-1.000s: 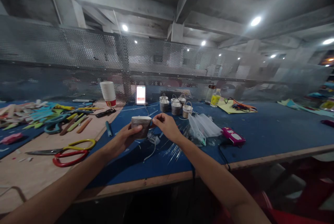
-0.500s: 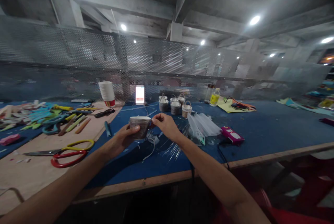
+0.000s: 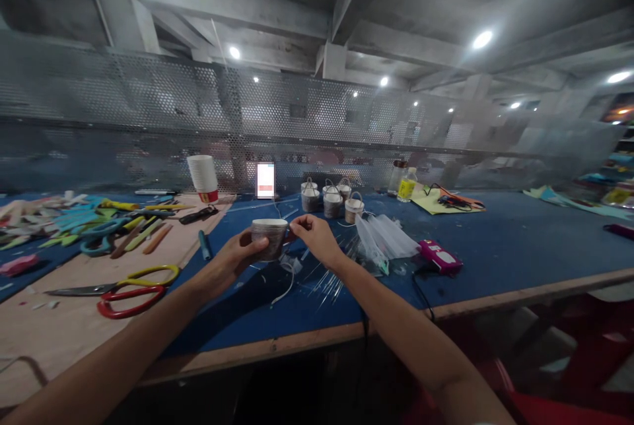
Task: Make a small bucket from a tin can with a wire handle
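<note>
Grey-brown wrapped cup with a white rim (image 3: pixel 268 240) is gripped in the left hand (image 3: pixel 242 252) above the blue table (image 3: pixel 222 319); the right hand (image 3: pixel 308 232) has its fingertips pinched together beside the rim. Beyond stand small grey handled buckets (image 3: pixel 333 203).

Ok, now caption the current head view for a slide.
Left hand holding a wrapped cup, handled cups standing beyond.
</note>
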Available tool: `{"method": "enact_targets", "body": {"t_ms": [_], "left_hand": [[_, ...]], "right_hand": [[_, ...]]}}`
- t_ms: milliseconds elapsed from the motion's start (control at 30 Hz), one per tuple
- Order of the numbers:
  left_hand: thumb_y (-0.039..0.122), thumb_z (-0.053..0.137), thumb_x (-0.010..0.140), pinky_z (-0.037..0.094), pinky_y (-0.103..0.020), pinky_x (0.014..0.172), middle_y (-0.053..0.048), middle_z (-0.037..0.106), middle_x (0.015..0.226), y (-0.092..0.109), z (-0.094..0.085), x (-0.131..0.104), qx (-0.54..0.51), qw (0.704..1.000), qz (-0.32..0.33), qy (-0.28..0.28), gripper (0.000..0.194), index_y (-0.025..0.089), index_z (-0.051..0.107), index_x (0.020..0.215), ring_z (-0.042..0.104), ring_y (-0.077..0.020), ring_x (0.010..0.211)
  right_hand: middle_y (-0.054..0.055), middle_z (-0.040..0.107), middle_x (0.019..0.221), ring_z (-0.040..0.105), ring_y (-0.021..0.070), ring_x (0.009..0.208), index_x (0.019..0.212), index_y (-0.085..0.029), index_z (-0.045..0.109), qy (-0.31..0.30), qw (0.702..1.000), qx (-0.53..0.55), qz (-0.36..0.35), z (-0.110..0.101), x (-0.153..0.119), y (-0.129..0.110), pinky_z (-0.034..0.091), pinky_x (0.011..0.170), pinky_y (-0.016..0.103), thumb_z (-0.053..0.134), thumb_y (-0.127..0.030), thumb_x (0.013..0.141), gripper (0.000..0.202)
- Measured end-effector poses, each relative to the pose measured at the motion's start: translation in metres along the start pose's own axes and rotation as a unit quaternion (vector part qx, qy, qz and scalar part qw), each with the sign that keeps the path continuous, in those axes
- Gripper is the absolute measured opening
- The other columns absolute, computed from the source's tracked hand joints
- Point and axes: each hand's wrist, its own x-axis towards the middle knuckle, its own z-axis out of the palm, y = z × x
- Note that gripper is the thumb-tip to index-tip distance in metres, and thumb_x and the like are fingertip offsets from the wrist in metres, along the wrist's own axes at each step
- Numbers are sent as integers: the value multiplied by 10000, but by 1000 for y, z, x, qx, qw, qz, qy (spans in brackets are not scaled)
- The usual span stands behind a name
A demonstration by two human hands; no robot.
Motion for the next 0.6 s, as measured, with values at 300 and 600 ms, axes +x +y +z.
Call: {"method": "enact_targets", "body": {"t_ms": [300, 600], "left_hand": [[369, 868, 700, 525, -408, 958, -140, 762, 1167, -12, 2, 10, 9, 998, 11, 54, 597, 145, 678, 1220, 691, -322, 1122], [361, 894, 666, 516, -384, 958, -138, 780, 1123, -12, 4, 9, 37, 996, 11, 77, 583, 136, 702, 1168, 722, -295, 1057]], "right_hand": [[34, 731, 819, 707, 182, 781, 887, -168, 687, -18, 1000, -8, -24, 4, -4, 0, 539, 770, 291, 679, -323, 857, 158], [30, 722, 812, 690, 173, 754, 897, -166, 687, -19, 998, -41, -41, 5, -6, 4, 533, 727, 279, 683, -363, 851, 202]]}}
